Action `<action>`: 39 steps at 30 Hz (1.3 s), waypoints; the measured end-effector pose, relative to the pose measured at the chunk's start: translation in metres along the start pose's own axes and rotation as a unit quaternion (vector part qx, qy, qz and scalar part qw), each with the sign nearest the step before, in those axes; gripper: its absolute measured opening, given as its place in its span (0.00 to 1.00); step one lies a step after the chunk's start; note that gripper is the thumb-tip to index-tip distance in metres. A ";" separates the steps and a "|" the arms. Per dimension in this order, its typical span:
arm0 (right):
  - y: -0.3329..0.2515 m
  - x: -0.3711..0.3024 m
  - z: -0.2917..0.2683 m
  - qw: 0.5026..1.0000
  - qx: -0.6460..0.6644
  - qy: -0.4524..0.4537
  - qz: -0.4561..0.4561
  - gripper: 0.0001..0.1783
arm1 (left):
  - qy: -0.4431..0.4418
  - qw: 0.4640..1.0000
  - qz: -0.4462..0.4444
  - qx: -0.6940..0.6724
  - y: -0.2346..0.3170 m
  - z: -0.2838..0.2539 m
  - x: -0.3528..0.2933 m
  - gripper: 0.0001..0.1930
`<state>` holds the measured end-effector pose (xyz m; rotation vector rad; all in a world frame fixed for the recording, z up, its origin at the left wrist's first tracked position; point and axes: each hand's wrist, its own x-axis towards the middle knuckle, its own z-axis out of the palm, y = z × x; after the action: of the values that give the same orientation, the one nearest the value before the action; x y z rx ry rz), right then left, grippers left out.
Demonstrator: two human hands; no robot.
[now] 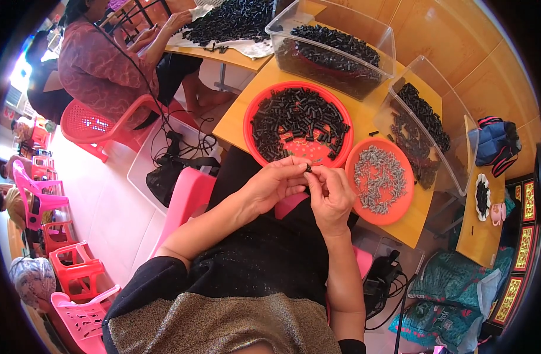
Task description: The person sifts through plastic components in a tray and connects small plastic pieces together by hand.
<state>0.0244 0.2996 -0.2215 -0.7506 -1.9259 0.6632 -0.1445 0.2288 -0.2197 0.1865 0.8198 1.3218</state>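
A small black piece [308, 169], too small to make out fully, sits between my fingertips over the near edge of the table. My left hand [269, 187] pinches it from the left with thumb and forefinger, the other fingers loosely curled. From the other side, my right hand [331, 199] is closed with its fingertips meeting the same piece. Just beyond my hands stands a red round basin [251, 137] holding many short black tube-like parts [300, 112]. Close to my right hand, a smaller orange-red basin [364, 213] contains slim grey pieces [381, 177], possibly screws or plugs.
Two clear plastic bins [329, 62] [435, 127] of black parts stand on the yellow table [238, 121]. At the far left a person [105, 71] sits beside another table heaped with black parts [232, 23]. Cables and a black bag [170, 177] lie left; teal sacks [453, 289] right.
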 end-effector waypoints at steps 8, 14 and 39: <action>-0.005 0.000 0.001 0.999 0.034 -0.016 0.036 0.10 | 0.001 1.000 0.002 -0.027 -0.004 -0.006 0.002 0.06; -0.009 0.015 -0.012 0.999 -0.014 0.013 0.047 0.04 | 0.019 0.998 -0.022 -0.059 0.007 0.000 -0.005 0.04; 0.040 0.079 -0.026 0.936 -0.282 -0.151 0.146 0.07 | 0.026 0.996 -0.002 -0.083 0.017 -0.014 -0.005 0.06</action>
<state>0.0270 0.3878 -0.1937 -1.3796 -2.3467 0.4102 -0.1668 0.2247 -0.2181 0.0199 0.7502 1.3891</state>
